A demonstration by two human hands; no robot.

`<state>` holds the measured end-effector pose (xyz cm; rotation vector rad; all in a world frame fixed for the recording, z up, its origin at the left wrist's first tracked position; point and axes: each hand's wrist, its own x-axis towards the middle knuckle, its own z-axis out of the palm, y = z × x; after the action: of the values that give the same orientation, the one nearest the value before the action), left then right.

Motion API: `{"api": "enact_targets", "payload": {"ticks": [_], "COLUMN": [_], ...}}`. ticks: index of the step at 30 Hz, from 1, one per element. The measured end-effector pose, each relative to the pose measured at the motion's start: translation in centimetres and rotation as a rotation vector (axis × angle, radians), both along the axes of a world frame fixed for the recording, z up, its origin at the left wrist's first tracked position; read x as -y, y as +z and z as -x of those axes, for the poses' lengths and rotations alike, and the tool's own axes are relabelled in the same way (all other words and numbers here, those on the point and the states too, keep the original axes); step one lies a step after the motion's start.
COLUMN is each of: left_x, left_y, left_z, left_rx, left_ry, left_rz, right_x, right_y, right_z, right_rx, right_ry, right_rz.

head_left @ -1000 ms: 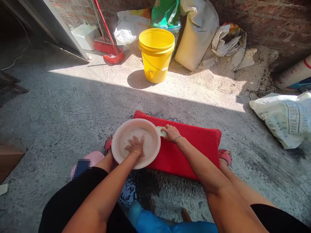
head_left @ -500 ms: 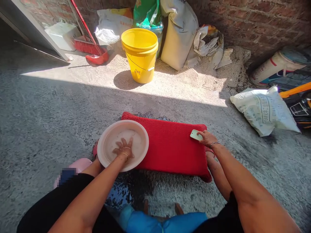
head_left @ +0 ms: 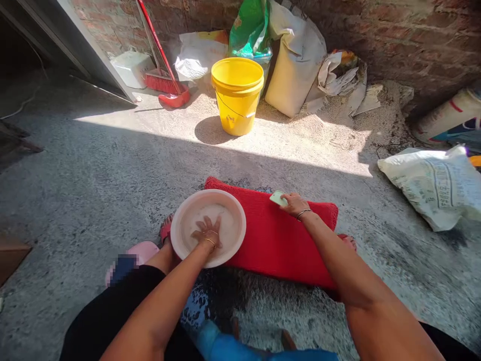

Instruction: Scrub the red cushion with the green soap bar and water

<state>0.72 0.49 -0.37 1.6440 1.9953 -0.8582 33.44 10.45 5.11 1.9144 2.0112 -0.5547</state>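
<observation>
My left hand (head_left: 208,233) is in the pale pink basin (head_left: 176,233), its fingers spread in cloudy water. The basin rests over the left end of a red, towel-like cloth covering (head_left: 270,238) on a low oblong shape. My right hand (head_left: 295,204) grips a pale green flat block (head_left: 278,197) with rounded corners at the far edge of the red cloth. The block's underside is hidden, so I cannot tell its exact kind or whether it touches the cloth.
A yellow bucket (head_left: 237,108) stands ahead, near a red broom (head_left: 161,79) and dustpan (head_left: 175,99). A full sack (head_left: 295,70) leans by the brick wall (head_left: 394,35). A white bag (head_left: 432,185) lies right. Wet concrete (head_left: 221,296) shows in front of me.
My right hand has moved left and away from me with the pale green block, along the red cloth. The view has shifted left; my left hand stays spread in the basin.
</observation>
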Motion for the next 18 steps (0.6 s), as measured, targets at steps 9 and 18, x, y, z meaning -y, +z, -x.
{"api": "enact_targets", "payload": {"ticks": [9, 18], "left_x": [-0.2, -0.1], "left_y": [0.4, -0.1], "left_z": [-0.1, 0.2], "left_rx": [-0.003, -0.029], "left_ry": [0.008, -0.015], "left_rz": [0.036, -0.015], "right_x": [-4.4, -1.8], "right_y": [-2.0, -2.8], "right_z": [14.4, -5.6], "right_rx": [-0.137, 0.102], "right_ry": [0.018, -0.316], "right_rz": [0.005, 0.023]}}
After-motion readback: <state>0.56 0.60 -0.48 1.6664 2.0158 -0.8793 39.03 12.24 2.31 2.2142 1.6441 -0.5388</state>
